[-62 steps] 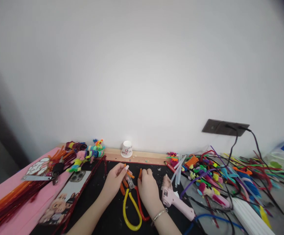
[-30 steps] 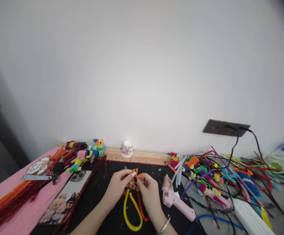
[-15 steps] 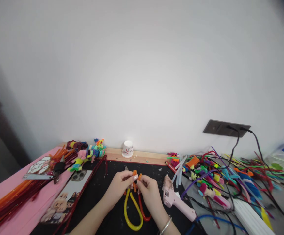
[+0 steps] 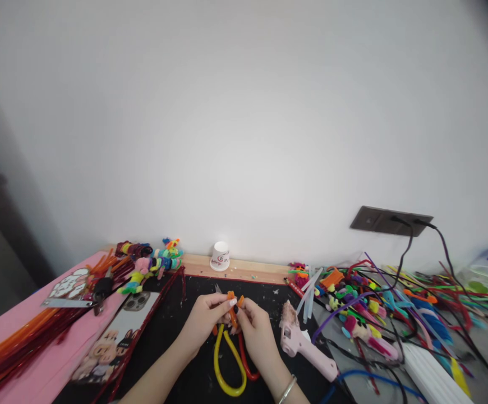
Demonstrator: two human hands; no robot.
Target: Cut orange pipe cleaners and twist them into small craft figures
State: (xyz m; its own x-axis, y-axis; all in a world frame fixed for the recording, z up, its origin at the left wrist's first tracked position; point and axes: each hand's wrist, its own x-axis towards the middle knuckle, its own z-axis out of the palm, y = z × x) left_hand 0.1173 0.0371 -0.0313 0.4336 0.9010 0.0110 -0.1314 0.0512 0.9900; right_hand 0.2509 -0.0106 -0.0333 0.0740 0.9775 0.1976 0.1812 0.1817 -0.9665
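Observation:
My left hand (image 4: 204,320) and my right hand (image 4: 256,327) meet over the black mat (image 4: 176,359), fingertips pinched together on short orange pipe-cleaner pieces (image 4: 232,306). Both hands are closed on these pieces and touch each other. Right below them lie pliers with one yellow and one red handle (image 4: 229,365). A silver bracelet sits on my right wrist. A pink glue gun (image 4: 305,345) lies just right of my right hand.
A phone with a cartoon case (image 4: 115,331) and a pink board (image 4: 29,336) with orange and red sticks lie left. A small paper cup (image 4: 220,256) stands by the wall. A tangle of coloured pipe cleaners (image 4: 378,306) and cables fills the right.
My hands lifted from the pliers, came together and now pinch the orange pieces between them. In the last half second they shifted only slightly.

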